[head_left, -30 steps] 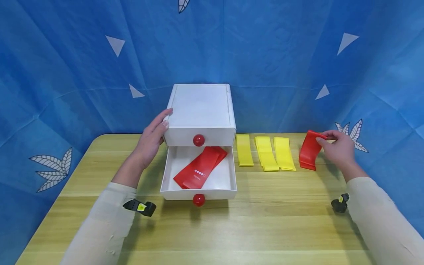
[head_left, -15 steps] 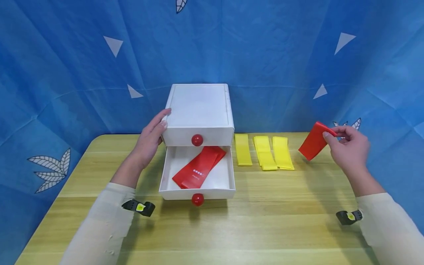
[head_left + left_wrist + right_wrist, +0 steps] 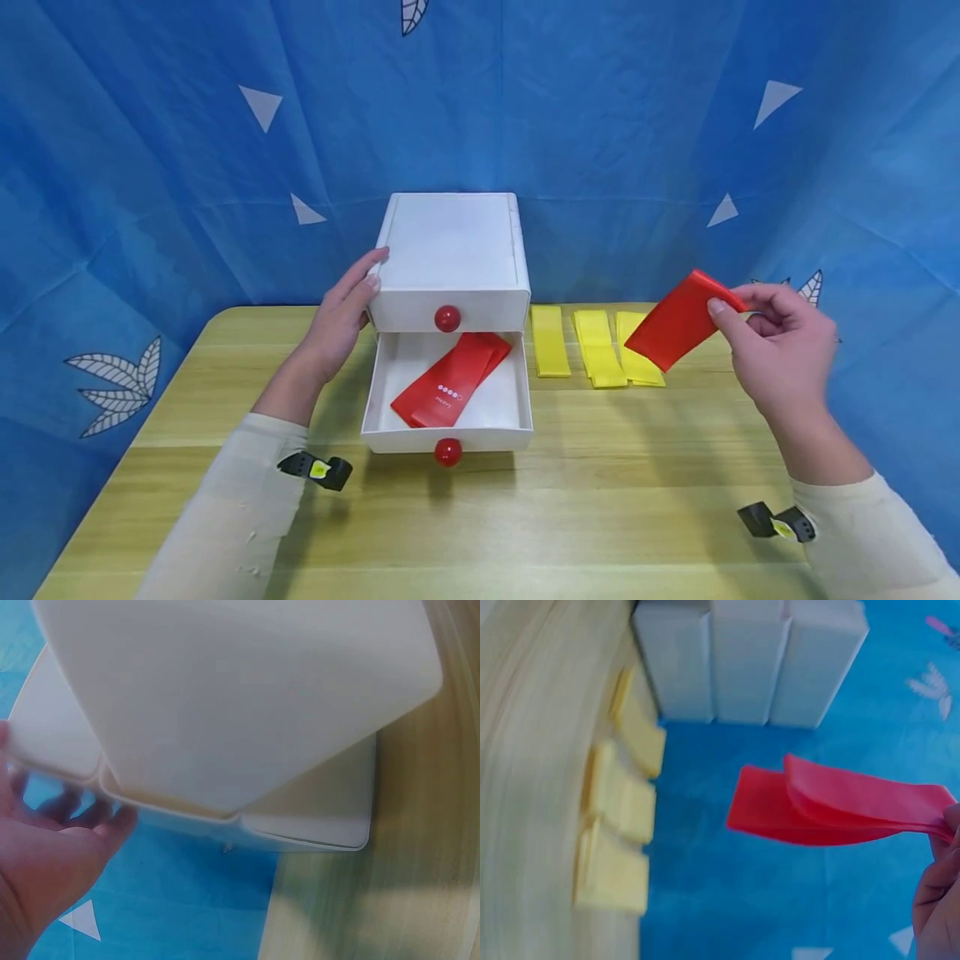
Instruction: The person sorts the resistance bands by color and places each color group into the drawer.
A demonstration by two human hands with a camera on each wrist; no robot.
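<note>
My right hand [image 3: 787,346] pinches one end of a folded red resistance band [image 3: 684,321] between thumb and fingers. The band is held up over the table's right side, and its free end points left; in the right wrist view the red band [image 3: 840,806] shows its two layers parting. My left hand [image 3: 337,321] rests against the left side of a white two-drawer cabinet [image 3: 453,237], fingertips at the top edge. Its lower drawer [image 3: 510,408] is pulled out and holds another red resistance band [image 3: 450,383], printed "Heavy", lying diagonally inside.
Yellow folded bands lie in a row right of the cabinet: a left one [image 3: 551,342], a middle one [image 3: 600,350] and a right one [image 3: 637,367], partly behind the held band. Red knobs mark the upper drawer [image 3: 480,310] and lower drawer. A blue curtain [image 3: 600,125] hangs behind the wooden table [image 3: 600,517].
My right hand has lifted the red band from the table right of the yellow ones and carried it up, now moving left. My left hand stays at the cabinet.
</note>
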